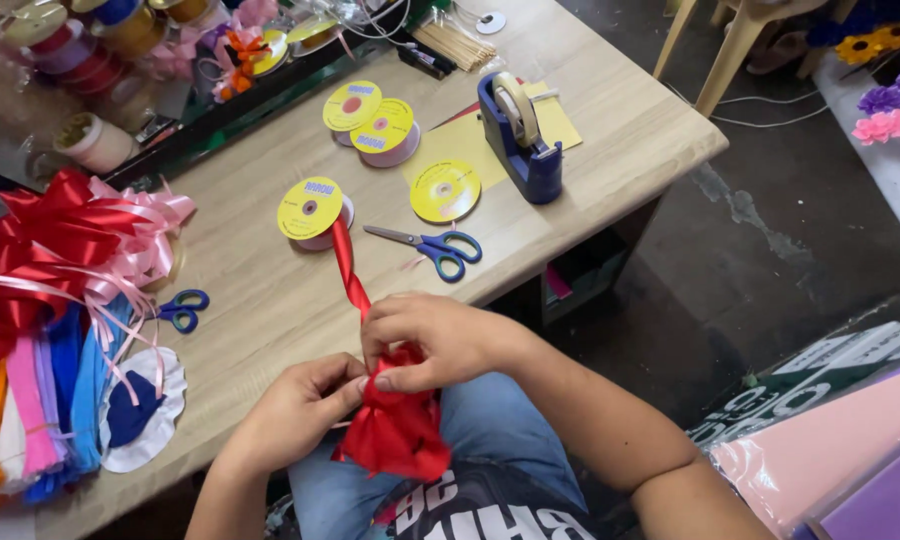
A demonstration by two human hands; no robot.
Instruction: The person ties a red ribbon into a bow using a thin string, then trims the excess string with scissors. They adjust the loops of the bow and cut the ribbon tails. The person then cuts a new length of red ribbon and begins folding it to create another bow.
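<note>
Both my hands hold a bunched piece of red fabric or paper (398, 432) over my lap, at the wooden table's (270, 300) front edge. My right hand (432, 340) pinches its gathered top from above. My left hand (295, 410) grips it from the left, fingers closed. A red ribbon (350, 270) runs twisted from the bundle up to a spool with a yellow label (312, 211) on the table. Blue-handled scissors (432, 246) lie just right of that spool.
A blue tape dispenser (522, 135) stands at the back right, on yellow paper. Other yellow-labelled spools (375, 122) lie behind, one flat (445, 190). Red and pink ribbon bows (65, 245), coloured strips and small blue scissors (182, 309) fill the left. Pink and purple sheets (830, 450) lie lower right.
</note>
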